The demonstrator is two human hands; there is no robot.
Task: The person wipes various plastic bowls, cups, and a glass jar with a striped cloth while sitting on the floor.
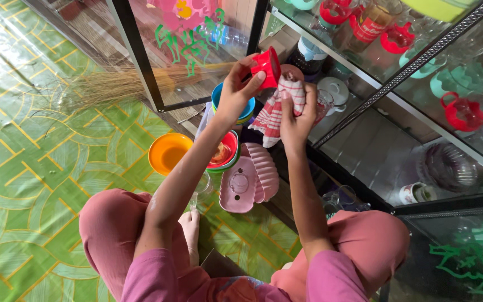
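Nearest me are my knees in pink trousers point(113, 223), folded on the green patterned floor mat point(23, 168); just beyond them lie the pink scalloped plastic trays point(250, 182), leaning one on another, beside the orange plastic bowl point(167, 152) and a stack of red and green plastic bowls point(225, 154), with a blue plastic bowl point(247, 109) a little further on; above these my left hand point(236, 95) is closed around the small red plastic cup point(268, 66), fingers and thumb pinching its side, its mouth turned sideways toward the cloth; my right hand point(297, 120) is bunched tight on the red-and-white checked cloth point(278, 109), which it presses against the cup's rim while the loose end hangs down; I judge the cup light, stiff and a little slick, not fragile, best gripped across its wall or by its small handle; the cloth is soft and limp, so I hold it in a wad; further off stands the glass-fronted cabinet with black frame point(364, 106), its shelves crowded with cups and red plastic holders point(462, 112); a straw broom point(113, 86) lies by the cabinet's left door.
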